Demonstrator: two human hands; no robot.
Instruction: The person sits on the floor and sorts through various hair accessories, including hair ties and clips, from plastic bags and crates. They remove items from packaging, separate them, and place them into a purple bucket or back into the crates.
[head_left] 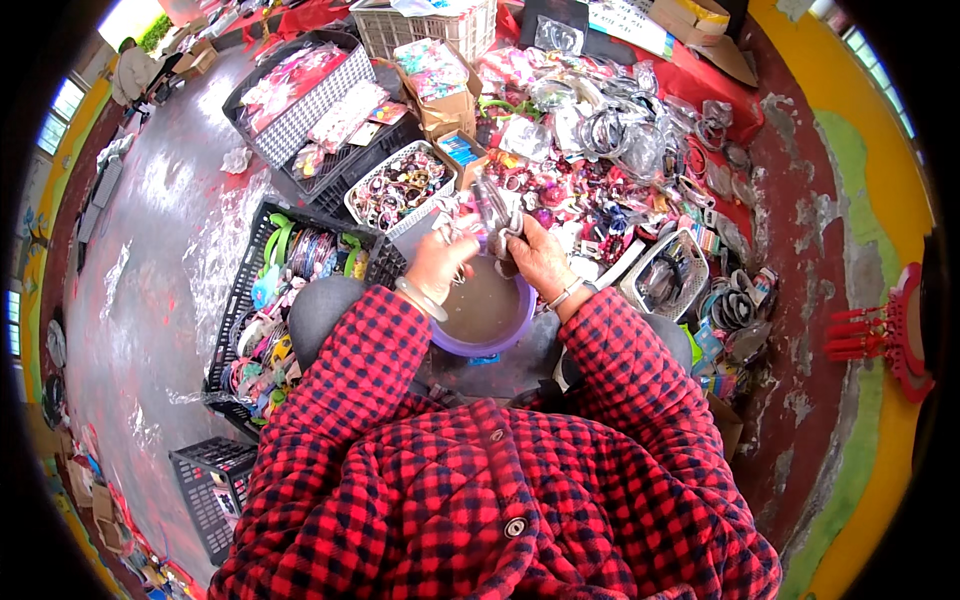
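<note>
Above a purple basin with murky brownish water, my two hands work close together. My left hand, with a pale bangle at its wrist, is closed on thin whitish strands; their exact kind is too small to tell. My right hand, with a band at its wrist, pinches a grey-and-white bundle of soft, looped pieces. A dark, shiny part of this bundle stands up between the hands. The basin sits between my knees, below both hands.
A white basket of small hair ties stands ahead on the left, beside a black crate of headbands. Bagged accessories are heaped on red cloth ahead. A white basket lies right. Far left, another person sits.
</note>
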